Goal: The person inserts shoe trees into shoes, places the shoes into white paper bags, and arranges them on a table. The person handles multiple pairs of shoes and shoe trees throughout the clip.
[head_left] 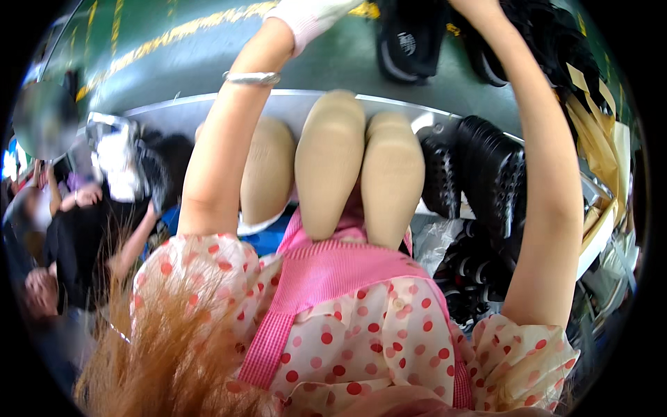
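Note:
My left hand (316, 15), in a white glove, is at the top edge, left of a black shoe (410, 45) on the green surface. Its fingers run out of the picture. Of my right hand (474, 5) only the wrist end shows at the top edge, near other black shoes (490, 59); its fingers are hidden. I cannot see what either hand holds. Between my forearms, several beige foot-shaped pieces (330, 163) like insoles lie along a metal edge (278, 97). Right of them are black soles with holes (490, 167), stacked close together.
A clear plastic bag (438, 243) and more black footwear parts (472, 271) lie by my right elbow. Brown paper (590, 139) and a white box edge (601, 240) stand at far right. Other people (76, 236) are at far left, near a white bundle (118, 163).

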The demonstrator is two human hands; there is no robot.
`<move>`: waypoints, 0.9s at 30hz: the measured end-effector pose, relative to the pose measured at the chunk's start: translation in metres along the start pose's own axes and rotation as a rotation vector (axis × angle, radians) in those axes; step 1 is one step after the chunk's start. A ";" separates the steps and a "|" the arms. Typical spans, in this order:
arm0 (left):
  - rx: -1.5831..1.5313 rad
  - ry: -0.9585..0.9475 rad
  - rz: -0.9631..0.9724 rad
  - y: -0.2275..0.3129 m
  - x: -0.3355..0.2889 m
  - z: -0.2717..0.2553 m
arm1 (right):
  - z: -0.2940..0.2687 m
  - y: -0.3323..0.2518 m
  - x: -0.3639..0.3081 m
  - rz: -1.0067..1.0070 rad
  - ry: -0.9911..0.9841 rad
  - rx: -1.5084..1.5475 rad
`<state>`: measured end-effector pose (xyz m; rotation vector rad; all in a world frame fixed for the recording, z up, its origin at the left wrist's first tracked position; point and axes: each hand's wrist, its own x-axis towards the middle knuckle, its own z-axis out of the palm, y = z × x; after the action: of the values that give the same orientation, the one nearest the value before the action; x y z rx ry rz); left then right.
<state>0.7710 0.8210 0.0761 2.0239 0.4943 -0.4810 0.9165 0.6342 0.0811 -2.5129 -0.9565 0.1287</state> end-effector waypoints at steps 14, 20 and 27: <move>0.358 0.776 -0.123 -0.202 -0.289 0.006 | 0.069 -0.250 -0.174 -0.410 -0.515 0.282; 0.241 0.533 -0.249 -0.232 -0.268 0.000 | 0.158 -0.270 -0.179 -0.338 -0.384 0.367; 0.173 0.480 -0.235 -0.235 -0.271 -0.008 | 0.168 -0.297 -0.173 -0.212 -0.542 0.251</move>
<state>0.4207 0.8956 0.0528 2.2640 1.0196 -0.1730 0.5644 0.7805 0.0488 -2.1618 -1.3100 0.8394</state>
